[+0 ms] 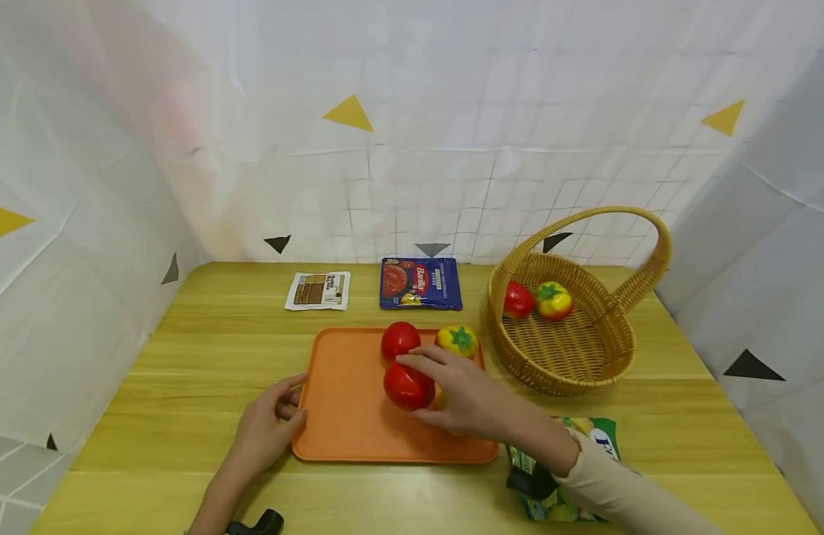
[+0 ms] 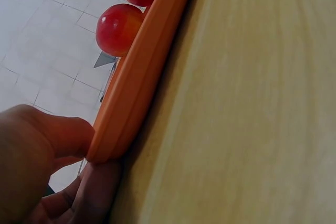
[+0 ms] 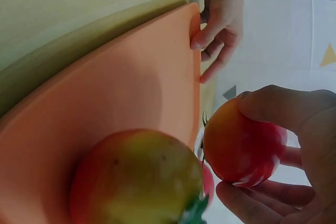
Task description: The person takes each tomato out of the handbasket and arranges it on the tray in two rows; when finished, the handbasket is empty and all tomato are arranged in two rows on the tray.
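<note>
My left hand [image 1: 263, 427] pinches the left rim of an orange tray [image 1: 345, 401], its thumb and fingers at the edge in the left wrist view. Over the tray, my right hand [image 1: 475, 394] grips a red tomato [image 1: 406, 388] between thumb and fingers. The right wrist view shows this tomato's yellowish side and thin green stem leaves. Just behind it on the tray is another red fruit [image 1: 400, 340], with a yellow fruit with a green leafy top [image 1: 458, 340] to its right. A further yellow-red fruit [image 3: 136, 177] lies close to the right hand, mostly hidden under it in the head view.
A wicker basket [image 1: 625, 357] with a tall handle stands right of the tray, holding a red fruit [image 1: 517, 299] and a yellow-red one [image 1: 554, 301]. Behind the tray lie a blue pouch [image 1: 420, 283] and a white packet [image 1: 318, 290]. A green bag [image 1: 602, 431] lies under the right forearm.
</note>
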### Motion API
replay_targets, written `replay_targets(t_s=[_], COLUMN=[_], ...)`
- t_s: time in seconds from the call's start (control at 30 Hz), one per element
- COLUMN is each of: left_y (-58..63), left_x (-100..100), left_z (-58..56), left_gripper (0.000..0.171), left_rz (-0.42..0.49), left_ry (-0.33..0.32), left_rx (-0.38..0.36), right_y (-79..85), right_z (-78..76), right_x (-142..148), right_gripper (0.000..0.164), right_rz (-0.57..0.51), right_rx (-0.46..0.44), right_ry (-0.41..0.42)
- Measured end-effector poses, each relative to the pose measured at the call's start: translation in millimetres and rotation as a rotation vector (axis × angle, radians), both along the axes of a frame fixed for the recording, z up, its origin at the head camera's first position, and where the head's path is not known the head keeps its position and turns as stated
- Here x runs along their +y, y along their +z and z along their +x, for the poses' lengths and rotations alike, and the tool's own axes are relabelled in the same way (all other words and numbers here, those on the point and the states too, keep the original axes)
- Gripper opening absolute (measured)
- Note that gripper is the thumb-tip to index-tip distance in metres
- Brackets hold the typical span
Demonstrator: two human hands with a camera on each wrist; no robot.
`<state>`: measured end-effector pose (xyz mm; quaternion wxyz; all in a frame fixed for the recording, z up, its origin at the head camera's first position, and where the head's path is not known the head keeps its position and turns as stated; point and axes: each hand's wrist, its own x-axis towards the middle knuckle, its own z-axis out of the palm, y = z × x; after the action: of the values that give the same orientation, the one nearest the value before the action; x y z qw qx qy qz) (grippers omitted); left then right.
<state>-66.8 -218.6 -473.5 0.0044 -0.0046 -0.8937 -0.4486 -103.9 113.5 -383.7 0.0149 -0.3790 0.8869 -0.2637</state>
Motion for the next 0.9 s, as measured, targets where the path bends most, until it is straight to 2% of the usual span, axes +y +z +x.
replay_targets(t_s=[0.4,0.63,0.9], left_y=[-0.9,1.6,1.5], left_x=[-0.6,0.5,0.9], left_z=[-0.6,-1.3,-1.0], left_gripper=[0.056,0.056,0.056], left_rz=[0.002,0.000,-0.006], left_ry=[-0.004,-0.003,0.002], left_rx=[0.009,0.000,0.001], right_y=[-20.9,-26.6,-28.5], right_z=[-6.1,-6.0,-5.5], right_x=[-19.9,-21.9,-23.2], right_gripper=[0.068,0.067,0.067], right_rz=[0.114,0.185,0.187], right_rx=[0.040,0.014,0.017], right_ry=[0.088,0.090,0.100])
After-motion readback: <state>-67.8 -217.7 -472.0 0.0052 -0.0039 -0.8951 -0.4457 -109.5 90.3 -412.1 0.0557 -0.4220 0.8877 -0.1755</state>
